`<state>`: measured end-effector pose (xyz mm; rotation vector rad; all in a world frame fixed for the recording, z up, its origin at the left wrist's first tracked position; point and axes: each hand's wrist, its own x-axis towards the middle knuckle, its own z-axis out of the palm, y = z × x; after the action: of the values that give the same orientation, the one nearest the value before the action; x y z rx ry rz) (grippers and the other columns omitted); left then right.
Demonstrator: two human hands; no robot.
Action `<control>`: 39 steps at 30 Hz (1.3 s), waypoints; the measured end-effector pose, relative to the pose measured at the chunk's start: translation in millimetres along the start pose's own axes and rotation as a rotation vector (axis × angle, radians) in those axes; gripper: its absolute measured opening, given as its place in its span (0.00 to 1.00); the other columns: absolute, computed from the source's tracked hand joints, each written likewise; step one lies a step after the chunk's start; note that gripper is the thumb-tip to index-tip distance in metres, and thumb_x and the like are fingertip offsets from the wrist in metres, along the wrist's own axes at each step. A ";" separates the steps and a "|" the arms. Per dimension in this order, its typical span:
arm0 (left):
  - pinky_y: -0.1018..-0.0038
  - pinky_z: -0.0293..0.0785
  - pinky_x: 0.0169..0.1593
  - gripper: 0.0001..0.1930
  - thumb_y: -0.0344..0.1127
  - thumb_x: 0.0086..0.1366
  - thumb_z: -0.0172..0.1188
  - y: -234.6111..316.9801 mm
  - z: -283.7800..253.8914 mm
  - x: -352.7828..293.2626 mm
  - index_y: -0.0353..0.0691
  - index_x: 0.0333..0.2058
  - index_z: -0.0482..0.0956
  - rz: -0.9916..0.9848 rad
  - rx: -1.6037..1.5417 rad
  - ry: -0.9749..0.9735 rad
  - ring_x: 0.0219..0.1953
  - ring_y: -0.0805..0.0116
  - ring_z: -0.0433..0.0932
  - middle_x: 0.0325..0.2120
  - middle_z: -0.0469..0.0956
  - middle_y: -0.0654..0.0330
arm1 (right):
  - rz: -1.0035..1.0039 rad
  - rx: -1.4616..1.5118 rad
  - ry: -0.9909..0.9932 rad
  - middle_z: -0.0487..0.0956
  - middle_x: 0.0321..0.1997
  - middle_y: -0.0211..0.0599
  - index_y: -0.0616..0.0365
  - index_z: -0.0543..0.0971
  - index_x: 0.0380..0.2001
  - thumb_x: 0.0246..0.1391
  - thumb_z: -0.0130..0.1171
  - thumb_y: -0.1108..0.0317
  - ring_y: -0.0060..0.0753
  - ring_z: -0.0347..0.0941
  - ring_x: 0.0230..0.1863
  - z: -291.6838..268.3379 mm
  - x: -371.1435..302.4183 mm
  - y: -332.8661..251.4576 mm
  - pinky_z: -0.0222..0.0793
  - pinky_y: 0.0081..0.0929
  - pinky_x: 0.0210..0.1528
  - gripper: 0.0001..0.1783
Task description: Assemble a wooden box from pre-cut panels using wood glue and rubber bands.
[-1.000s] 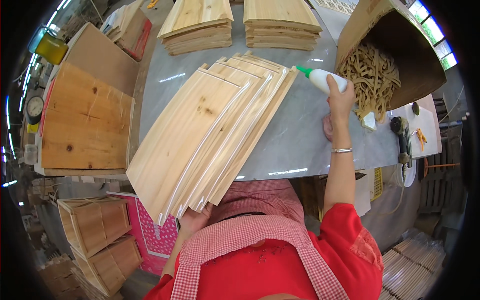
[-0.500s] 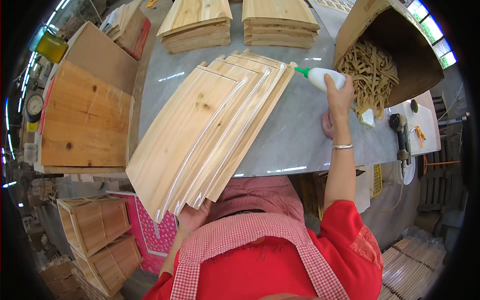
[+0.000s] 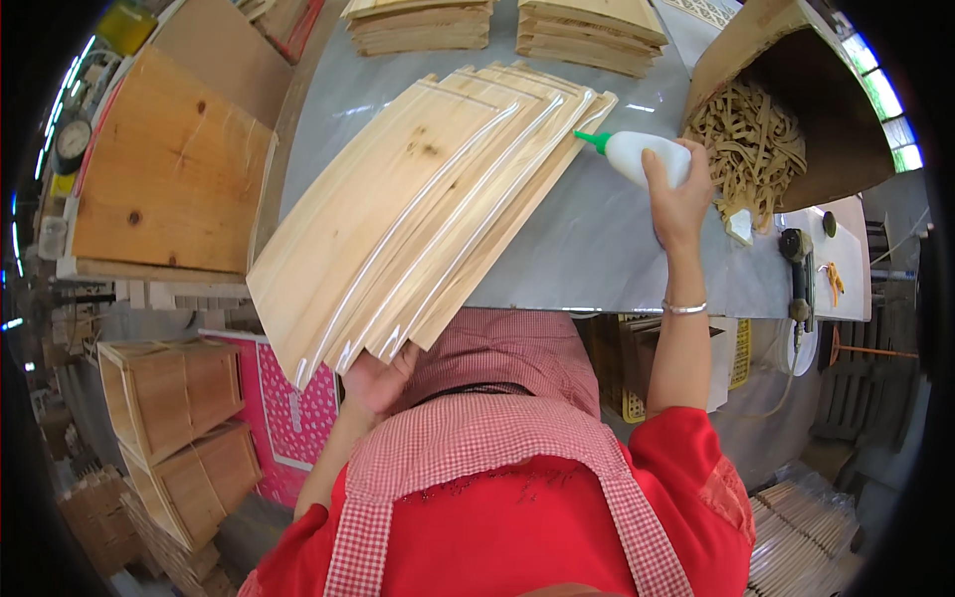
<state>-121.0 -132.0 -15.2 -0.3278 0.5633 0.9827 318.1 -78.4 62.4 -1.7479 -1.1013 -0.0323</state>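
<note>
Several curved wooden panels point(image 3: 398, 189) lie fanned out in an overlapping stack, slanting from the table over its near edge. Glossy wet-looking lines of clear or white glue run along their right edges and far ends. My left hand point(image 3: 381, 383) grips the panels' near ends from below, fingers partly hidden under the wood. My right hand point(image 3: 684, 197) is wrapped round a white squeeze bottle point(image 3: 637, 157) with a green nozzle. The bottle is tilted to the left, its tip at the far right part of the rightmost panels; whether it touches them I cannot tell.
Two stacks of similar panels point(image 3: 592, 35) stand at the table's far side. A cardboard box point(image 3: 846, 129) of tan strips lies open at right, near a white block point(image 3: 739, 226) and a black power tool point(image 3: 798, 274). Wooden boards point(image 3: 169, 169) stand at left above several wooden crates point(image 3: 174, 398).
The bottle's tip has moved from the far corner of the rightmost panel, leftward and nearer along the panels. The whole view has shifted slightly. My left hand keeps its hold.
</note>
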 end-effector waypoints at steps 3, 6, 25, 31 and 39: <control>0.48 0.70 0.61 0.31 0.56 0.69 0.48 -3.1 7.0 0.5 0.40 0.62 0.65 0.012 0.022 -0.008 0.61 0.48 0.69 0.60 0.69 0.49 | -0.026 0.027 -0.101 0.80 0.37 0.46 0.62 0.74 0.42 0.49 0.70 0.62 0.41 0.77 0.38 -11.8 -27.5 -23.5 0.73 0.35 0.42 0.21; 0.47 0.67 0.63 0.32 0.57 0.69 0.47 -6.3 17.9 -1.6 0.42 0.63 0.63 -0.019 -0.083 -0.077 0.63 0.49 0.67 0.62 0.67 0.50 | -0.141 0.021 -0.182 0.79 0.36 0.44 0.62 0.74 0.42 0.48 0.70 0.65 0.38 0.76 0.36 -17.8 -52.9 -38.4 0.72 0.32 0.40 0.21; 0.47 0.60 0.68 0.30 0.55 0.73 0.41 -7.5 28.4 -2.6 0.39 0.64 0.61 0.001 -0.006 -0.137 0.65 0.47 0.64 0.63 0.65 0.49 | -0.381 0.245 -0.488 0.78 0.36 0.48 0.66 0.73 0.44 0.45 0.71 0.67 0.42 0.77 0.32 -27.2 -145.2 -125.4 0.72 0.30 0.35 0.25; 0.47 0.60 0.68 0.31 0.55 0.72 0.43 -5.4 21.1 0.0 0.40 0.64 0.62 -0.056 -0.084 -0.219 0.65 0.48 0.64 0.63 0.65 0.49 | -0.432 0.293 -0.525 0.77 0.35 0.49 0.68 0.73 0.44 0.44 0.71 0.71 0.41 0.76 0.32 -24.2 -150.8 -129.4 0.72 0.31 0.35 0.24; 0.47 0.60 0.67 0.31 0.56 0.71 0.43 -9.5 27.4 1.7 0.41 0.64 0.61 -0.021 -0.047 -0.186 0.65 0.48 0.63 0.64 0.64 0.50 | -0.395 0.306 -0.569 0.76 0.36 0.48 0.68 0.72 0.43 0.43 0.71 0.70 0.40 0.75 0.33 -33.1 -154.5 -123.0 0.71 0.30 0.36 0.25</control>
<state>-104.0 -122.0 6.2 -0.2804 0.3672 0.9955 159.8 -197.2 92.6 -1.2683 -1.7506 0.3922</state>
